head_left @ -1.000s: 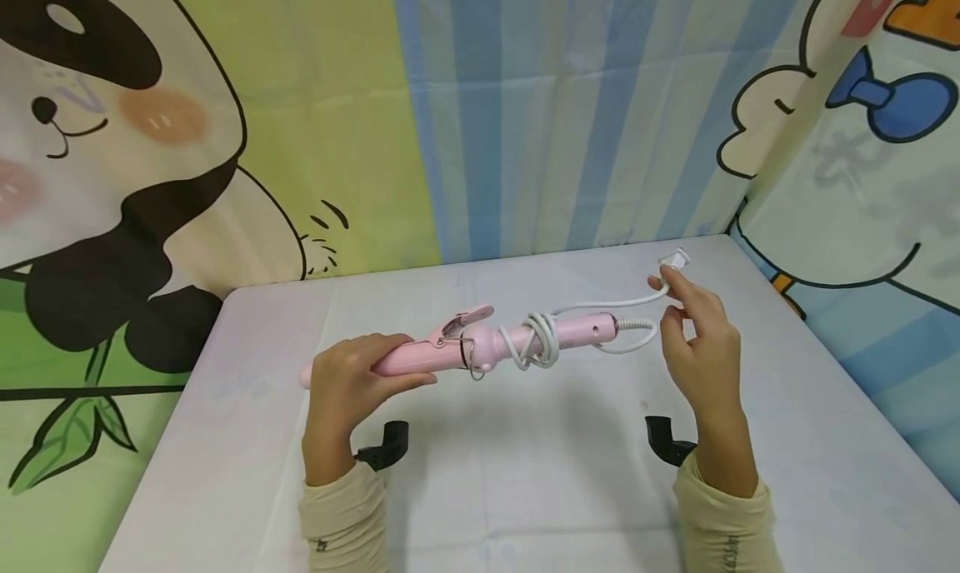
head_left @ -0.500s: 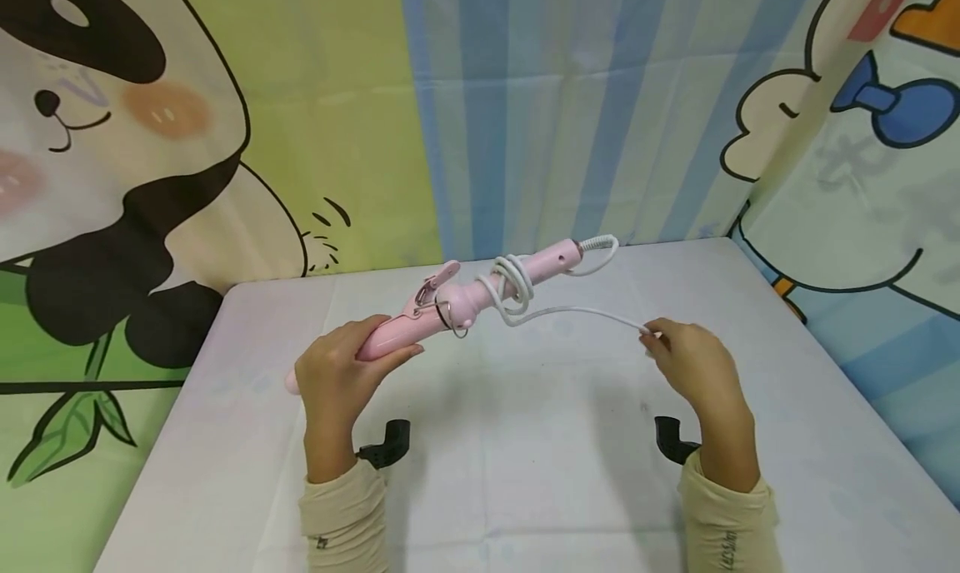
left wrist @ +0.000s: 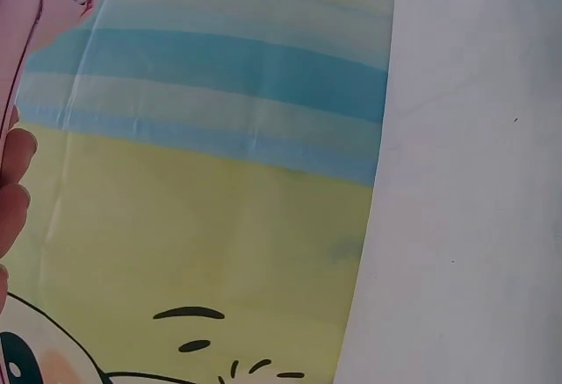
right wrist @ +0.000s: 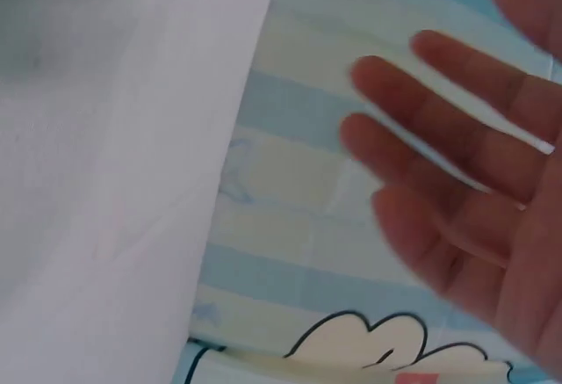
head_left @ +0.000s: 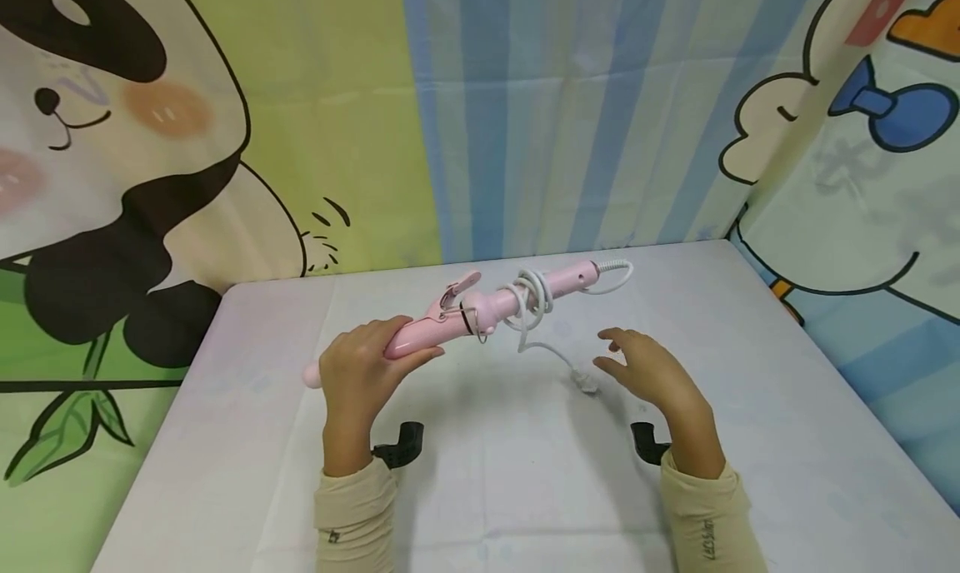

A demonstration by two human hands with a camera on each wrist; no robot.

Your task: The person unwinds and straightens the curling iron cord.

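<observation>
A pink curling iron [head_left: 501, 305] is held tilted over the table, its handle end up to the right. My left hand [head_left: 363, 352] grips it around the barrel; in the left wrist view curled fingers [left wrist: 16, 169] show beside the pink barrel at the left edge. White cord [head_left: 534, 296] is looped around the handle, and its loose end hangs down with the plug [head_left: 584, 381] low near the table. To the right of the plug, my right hand [head_left: 645, 369] is held with nothing in it. The right wrist view shows the same hand's fingers [right wrist: 413, 94] spread and relaxed.
A white-covered table [head_left: 525, 490] lies beneath both hands. A cloth backdrop [head_left: 525, 123] with stripes and cartoon animals rises behind it and along the sides. Black angled pieces [head_left: 401, 445] stick out by each wrist.
My right hand has let go of the cord's plug end and moved left; the plug now dangles. The curling iron's handle end was raised from near level, then lowered slightly.
</observation>
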